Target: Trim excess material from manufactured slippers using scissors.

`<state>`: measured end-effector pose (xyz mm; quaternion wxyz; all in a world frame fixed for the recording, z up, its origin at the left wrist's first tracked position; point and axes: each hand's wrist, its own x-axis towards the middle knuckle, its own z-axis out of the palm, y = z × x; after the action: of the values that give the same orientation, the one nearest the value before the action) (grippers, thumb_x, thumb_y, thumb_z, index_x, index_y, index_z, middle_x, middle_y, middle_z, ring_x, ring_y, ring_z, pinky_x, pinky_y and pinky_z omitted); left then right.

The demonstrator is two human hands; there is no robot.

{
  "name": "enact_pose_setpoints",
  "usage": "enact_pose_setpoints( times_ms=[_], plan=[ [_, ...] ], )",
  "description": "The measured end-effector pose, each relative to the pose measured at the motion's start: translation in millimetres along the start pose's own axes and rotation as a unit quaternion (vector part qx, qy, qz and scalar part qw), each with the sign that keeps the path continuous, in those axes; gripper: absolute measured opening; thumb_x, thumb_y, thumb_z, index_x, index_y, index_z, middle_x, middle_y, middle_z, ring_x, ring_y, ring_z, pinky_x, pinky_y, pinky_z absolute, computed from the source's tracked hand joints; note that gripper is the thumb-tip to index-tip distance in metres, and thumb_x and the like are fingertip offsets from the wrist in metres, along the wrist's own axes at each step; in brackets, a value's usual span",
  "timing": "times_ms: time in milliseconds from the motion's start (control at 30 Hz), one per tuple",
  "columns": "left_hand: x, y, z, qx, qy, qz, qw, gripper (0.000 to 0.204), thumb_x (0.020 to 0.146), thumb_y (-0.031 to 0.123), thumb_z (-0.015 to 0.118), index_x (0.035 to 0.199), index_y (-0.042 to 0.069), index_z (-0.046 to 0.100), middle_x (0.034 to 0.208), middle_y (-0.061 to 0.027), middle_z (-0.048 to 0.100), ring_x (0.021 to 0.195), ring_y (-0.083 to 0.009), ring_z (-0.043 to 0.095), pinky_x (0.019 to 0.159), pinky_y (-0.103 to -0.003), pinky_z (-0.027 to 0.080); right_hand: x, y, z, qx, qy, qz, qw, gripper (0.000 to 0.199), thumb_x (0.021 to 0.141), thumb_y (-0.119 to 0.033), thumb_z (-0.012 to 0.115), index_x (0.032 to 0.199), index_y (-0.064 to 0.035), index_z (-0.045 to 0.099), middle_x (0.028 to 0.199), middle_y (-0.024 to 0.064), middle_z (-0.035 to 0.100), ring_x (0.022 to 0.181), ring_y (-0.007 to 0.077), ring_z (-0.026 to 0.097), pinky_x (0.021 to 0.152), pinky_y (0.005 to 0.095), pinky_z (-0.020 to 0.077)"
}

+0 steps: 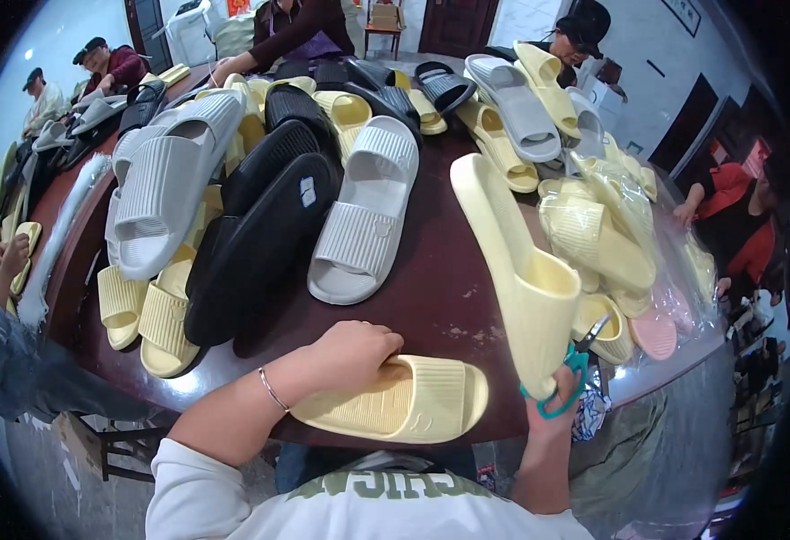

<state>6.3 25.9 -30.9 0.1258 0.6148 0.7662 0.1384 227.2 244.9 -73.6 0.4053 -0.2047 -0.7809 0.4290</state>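
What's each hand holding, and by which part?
Right hand: raised yellow slipper by its toe end, plus scissors by the teal handles. Left hand: at the far edge of the lower yellow slipper; hidden fingers leave its grip unclear.

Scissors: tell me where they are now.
In the head view, the teal-handled scissors are right of centre, in the right hand, beside the lower end of a pale-yellow slipper.

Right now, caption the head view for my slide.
Left hand on a flat-lying yellow slipper; right hand holding teal-handled scissors and an upended yellow slipper.
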Motion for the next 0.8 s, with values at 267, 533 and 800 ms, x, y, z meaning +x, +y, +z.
enact_pose_setpoints(
  times_ms=[267, 533, 800],
  plan=[
    [17.4, -36.0, -4.5, -0.542, 0.400, -0.067, 0.736, 0.022, 0.082, 0.011, 0.058, 0.100, 0.001, 0.048, 0.091, -0.0113, 0.060, 0.078, -0.0211, 0.061, 0.070, -0.034, 0.049, -6.4, -46.5, 3.0, 0.439, -0.058, 0.249, 0.861, 0.029, 0.076, -0.005, 0.058, 0.102, -0.0046, 0.046, 0.096, 0.0066, 0.055, 0.083, 0.0182, 0.055, 0.071, 0.0305, 0.0461],
    [10.0, -31.8, -20.7, -0.549, 0.465, -0.127, 0.683, 0.048, 0.081, 0.004, 0.055, 0.123, 0.002, 0.033, 0.114, -0.0098, 0.050, 0.105, -0.0199, 0.051, 0.091, -0.033, 0.041, -5.4, -37.5, 29.7, 0.200, -0.009, 0.221, 0.954, 0.031, 0.072, 0.007, 0.052, 0.098, -0.0065, 0.042, 0.084, 0.0038, 0.052, 0.072, 0.0098, 0.051, 0.063, 0.0232, 0.0424],
    [-1.9, -28.2, -33.4, -0.692, 0.316, 0.000, 0.649, 0.066, 0.078, 0.010, 0.061, 0.132, 0.004, 0.023, 0.126, -0.0101, 0.042, 0.116, -0.0203, 0.043, 0.099, -0.034, 0.034, -8.3, -46.2, 41.0, 0.273, -0.052, 0.241, 0.930, 0.034, 0.071, 0.008, 0.052, 0.100, -0.0070, 0.042, 0.084, 0.0030, 0.050, 0.077, 0.0091, 0.050, 0.067, 0.0226, 0.0416]
  ],
)
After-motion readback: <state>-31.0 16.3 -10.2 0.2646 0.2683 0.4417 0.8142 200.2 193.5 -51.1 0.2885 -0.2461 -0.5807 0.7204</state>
